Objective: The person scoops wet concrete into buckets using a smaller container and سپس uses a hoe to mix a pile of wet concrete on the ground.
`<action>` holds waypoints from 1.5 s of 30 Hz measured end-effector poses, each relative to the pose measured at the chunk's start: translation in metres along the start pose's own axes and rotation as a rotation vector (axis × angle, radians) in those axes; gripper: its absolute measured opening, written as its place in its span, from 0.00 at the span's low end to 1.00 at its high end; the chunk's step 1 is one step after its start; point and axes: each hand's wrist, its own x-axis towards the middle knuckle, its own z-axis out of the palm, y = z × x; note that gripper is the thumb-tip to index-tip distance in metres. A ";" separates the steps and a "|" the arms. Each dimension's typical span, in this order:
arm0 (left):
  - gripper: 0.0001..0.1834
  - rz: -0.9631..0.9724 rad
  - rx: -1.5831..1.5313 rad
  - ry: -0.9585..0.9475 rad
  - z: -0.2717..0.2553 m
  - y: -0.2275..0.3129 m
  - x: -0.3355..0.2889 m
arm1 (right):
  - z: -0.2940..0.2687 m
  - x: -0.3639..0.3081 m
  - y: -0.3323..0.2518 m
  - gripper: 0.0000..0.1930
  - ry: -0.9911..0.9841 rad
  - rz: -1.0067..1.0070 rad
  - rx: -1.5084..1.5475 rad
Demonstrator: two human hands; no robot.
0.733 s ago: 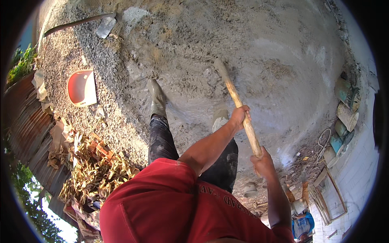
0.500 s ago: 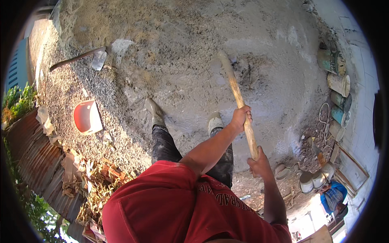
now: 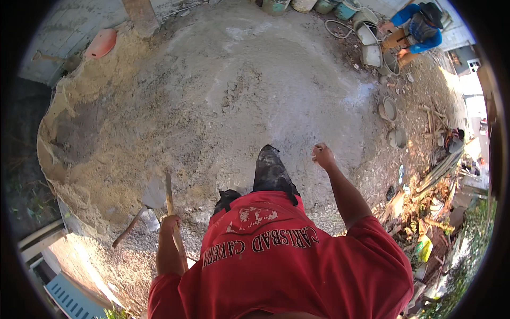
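Note:
My left hand [image 3: 170, 223] is wrapped round a long wooden tool handle [image 3: 169, 194], held low at my left side. One end of the handle points out over the wet concrete [image 3: 276, 95]; the tool's head cannot be made out. Held away from my body over the grey mix, my right hand [image 3: 322, 155] has its fingers curled, with nothing visible in it. Close to my left hand lies a second tool with a dark handle [image 3: 129, 227] and a flat metal blade [image 3: 150, 219]. My dark trouser leg [image 3: 271, 170] is bent in front of me.
A co-worker [image 3: 419, 32] in blue sleeves and a hat bends beside several buckets [image 3: 372, 55] at far right. Two round containers [image 3: 397, 138] stand nearer. A red scoop-shaped pan [image 3: 101, 43] lies far left. Wood scraps and leaves [image 3: 425, 212] lie at right.
My right hand has let go of the wooden handle and moved out to the right. The left hand has carried the handle down to my left side. My view has turned.

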 end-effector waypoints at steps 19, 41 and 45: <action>0.10 0.109 1.030 -0.216 0.193 0.118 -0.135 | -0.003 -0.304 0.232 0.15 0.061 0.240 -0.205; 0.12 0.430 1.399 -0.306 0.821 0.295 -0.196 | -0.237 -0.420 0.461 0.15 0.392 0.500 0.537; 0.15 0.533 1.574 -0.464 0.945 0.295 -0.248 | -0.268 -0.338 0.453 0.17 0.476 0.365 0.598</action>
